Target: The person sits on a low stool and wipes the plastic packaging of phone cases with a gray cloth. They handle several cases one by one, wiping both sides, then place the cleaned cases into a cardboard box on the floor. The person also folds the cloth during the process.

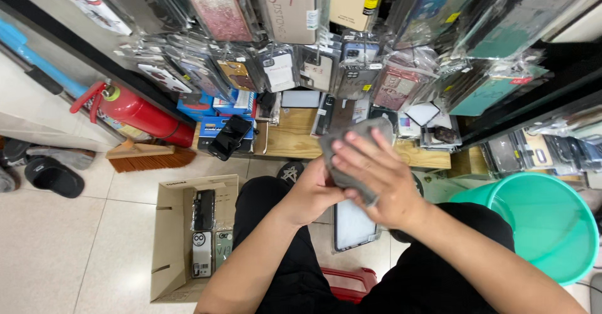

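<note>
Grey cloth [351,157] held in both hands above the person's lap.

Left of it, a cardboard box [168,239] on the floor holds phone cases [202,226] laid flat. The left hand [313,192] grips from below, seemingly to steady it; the right hand [376,179] lies over the cloth, fingers [348,148] clamped on its near face. A green bucket [552,220] stands far right.

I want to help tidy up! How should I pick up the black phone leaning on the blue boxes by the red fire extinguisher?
Take the black phone by its two long edges near the upper end, coming from above. It leans tilted on the blue boxes, so its top end is raised and free, while its flat, smooth face offers little to pinch. The fire extinguisher lies to the left, so come from the right.
</note>
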